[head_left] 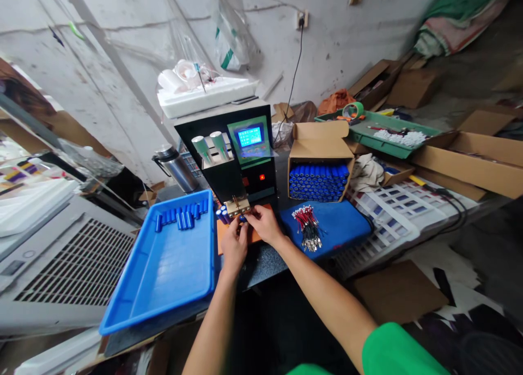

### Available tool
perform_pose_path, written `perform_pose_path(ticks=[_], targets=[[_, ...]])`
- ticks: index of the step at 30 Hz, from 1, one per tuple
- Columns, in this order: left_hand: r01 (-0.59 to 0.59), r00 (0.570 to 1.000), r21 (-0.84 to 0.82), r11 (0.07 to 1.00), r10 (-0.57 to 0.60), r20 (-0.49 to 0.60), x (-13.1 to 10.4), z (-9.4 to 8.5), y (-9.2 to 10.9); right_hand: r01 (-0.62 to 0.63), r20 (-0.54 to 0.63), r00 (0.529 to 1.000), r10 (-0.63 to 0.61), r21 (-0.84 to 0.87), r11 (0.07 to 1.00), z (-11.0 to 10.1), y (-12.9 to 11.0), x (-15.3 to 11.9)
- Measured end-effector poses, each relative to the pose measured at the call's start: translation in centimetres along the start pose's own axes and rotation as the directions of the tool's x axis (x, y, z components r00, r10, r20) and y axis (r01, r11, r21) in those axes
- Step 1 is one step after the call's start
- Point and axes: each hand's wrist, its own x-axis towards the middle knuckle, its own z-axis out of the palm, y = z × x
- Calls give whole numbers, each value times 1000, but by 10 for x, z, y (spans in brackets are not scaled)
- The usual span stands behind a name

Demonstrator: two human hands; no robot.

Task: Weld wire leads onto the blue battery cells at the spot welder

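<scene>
left hand (234, 245) and right hand (265, 222), fingers nearly closed, pinch a partly hidden blue plastic-wrapped cylinder (242, 218) at the brass-coloured metal block (238, 206); probably positioning it, calling for steady alignment.

Single view from the wearer's head, forward and down at the nearby machine (229, 174)

Your right sleeve (398, 350): short, plain, bright green | your forearms (322, 288): bare | your left hand (234, 247), right hand (266, 226): gloveless | green cloth (308, 369) at your front
</scene>
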Motion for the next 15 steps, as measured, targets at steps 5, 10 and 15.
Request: perform_pose_path(ticks=[5, 10, 15], targets=[[-17, 1000, 3, 1000, 17, 0, 0, 1, 0, 0, 14, 1000, -1, 10, 1000, -1, 0, 0], [-5, 1000, 11, 1000, 5, 3, 0, 0, 1, -9, 25, 1000, 9, 23, 1000, -2, -1, 1], [-14, 1000, 19, 1000, 14, -10, -1, 1, 0, -21, 24, 1000, 20, 43, 999, -2, 0, 0]])
